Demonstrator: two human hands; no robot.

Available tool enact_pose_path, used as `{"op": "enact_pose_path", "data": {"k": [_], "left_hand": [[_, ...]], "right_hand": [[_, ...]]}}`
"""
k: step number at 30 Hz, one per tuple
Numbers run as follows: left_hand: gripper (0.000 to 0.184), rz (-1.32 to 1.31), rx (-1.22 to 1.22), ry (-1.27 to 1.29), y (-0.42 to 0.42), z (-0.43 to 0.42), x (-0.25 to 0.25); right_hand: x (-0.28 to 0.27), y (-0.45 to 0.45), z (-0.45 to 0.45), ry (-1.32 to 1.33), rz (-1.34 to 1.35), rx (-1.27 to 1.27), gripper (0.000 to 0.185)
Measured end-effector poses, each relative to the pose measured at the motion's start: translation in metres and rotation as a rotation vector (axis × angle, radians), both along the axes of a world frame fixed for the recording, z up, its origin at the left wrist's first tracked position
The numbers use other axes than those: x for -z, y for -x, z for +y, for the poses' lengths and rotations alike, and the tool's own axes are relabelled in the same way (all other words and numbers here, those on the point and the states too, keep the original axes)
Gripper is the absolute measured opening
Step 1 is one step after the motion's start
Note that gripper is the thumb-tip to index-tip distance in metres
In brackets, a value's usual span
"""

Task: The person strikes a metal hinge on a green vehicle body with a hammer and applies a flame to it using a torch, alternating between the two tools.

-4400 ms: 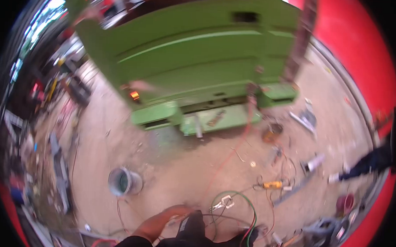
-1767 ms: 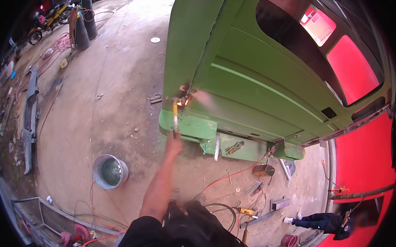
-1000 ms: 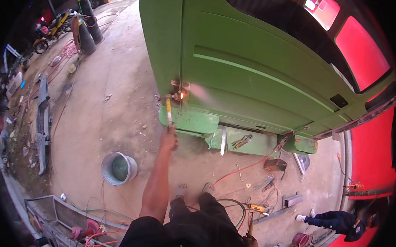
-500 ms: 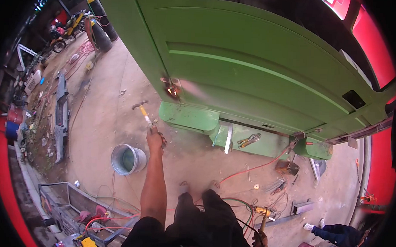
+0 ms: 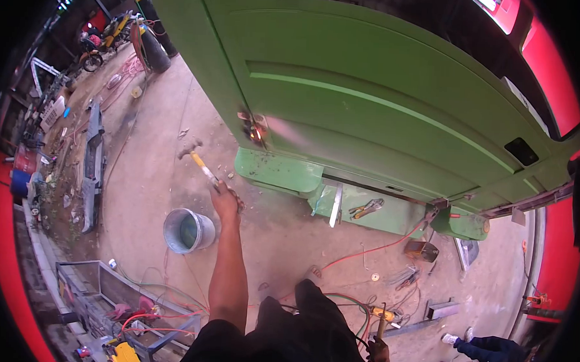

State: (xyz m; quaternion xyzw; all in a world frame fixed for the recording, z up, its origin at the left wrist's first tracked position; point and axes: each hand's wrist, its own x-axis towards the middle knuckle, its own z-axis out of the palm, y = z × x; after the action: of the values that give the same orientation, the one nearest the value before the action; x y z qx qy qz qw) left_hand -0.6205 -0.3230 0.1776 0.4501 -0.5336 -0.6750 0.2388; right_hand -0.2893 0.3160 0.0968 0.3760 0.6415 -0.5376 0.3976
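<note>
My left hand [image 5: 227, 201] is closed around the handle of a hammer [image 5: 204, 167], held out over the floor with its head up and to the left. A green vehicle body panel [image 5: 370, 113] fills the upper view; at its lower left corner a small spot [image 5: 256, 133] glows orange with scorched metal around it. Low at the right, my right hand [image 5: 378, 352] grips a brass-coloured gas torch [image 5: 382, 321]; no flame shows at its tip. Locking pliers [image 5: 366, 208] lie on the green step [image 5: 398, 215] below the panel.
A bucket of water [image 5: 189, 231] stands beside my left arm. Red and green hoses [image 5: 356, 300] run across the floor near my feet. A yellow power tool [image 5: 381, 312] lies by the torch. Gas cylinders [image 5: 154, 52] stand upper left; another person's legs [image 5: 483, 348] show lower right.
The hammer has swung left and its handle leans over more. One of my legs has shifted forward. The flames at the panel corner have shrunk to a smaller glow.
</note>
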Motion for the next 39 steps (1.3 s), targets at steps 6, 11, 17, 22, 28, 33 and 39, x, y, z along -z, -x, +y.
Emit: {"op": "enact_pose_path", "data": {"k": [6, 11, 17, 22, 28, 33, 39], "left_hand": [[0.026, -0.152, 0.384, -0.102, 0.005, 0.011, -0.007], [0.025, -0.124, 0.181, -0.047, -0.030, -0.002, -0.001], [0.024, 0.062, 0.109, -0.173, 0.014, 0.010, 0.025], [0.024, -0.231, 0.521, 0.089, -0.021, 0.006, 0.009], [0.026, -0.027, -0.005, -0.010, -0.008, -0.020, 0.034], [0.028, -0.109, 0.357, -0.104, 0.015, 0.014, 0.029], [0.022, -0.305, 0.612, 1.011, -0.051, 0.030, 0.055]], "right_hand": [[0.021, -0.024, 0.021, 0.085, 0.044, 0.066, 0.048], [0.024, -0.037, 0.028, 0.110, 0.022, 0.103, 0.049], [-0.014, -0.020, 0.003, -0.052, -0.009, -0.069, 0.052], [-0.012, -0.024, 0.007, -0.052, 0.038, -0.087, 0.057], [0.007, -0.039, 0.017, 0.044, 0.047, 0.005, 0.053], [0.009, -0.047, 0.019, 0.025, 0.133, -0.192, 0.052], [-0.017, -0.026, -0.018, -0.056, -0.053, -0.020, 0.050]]}}
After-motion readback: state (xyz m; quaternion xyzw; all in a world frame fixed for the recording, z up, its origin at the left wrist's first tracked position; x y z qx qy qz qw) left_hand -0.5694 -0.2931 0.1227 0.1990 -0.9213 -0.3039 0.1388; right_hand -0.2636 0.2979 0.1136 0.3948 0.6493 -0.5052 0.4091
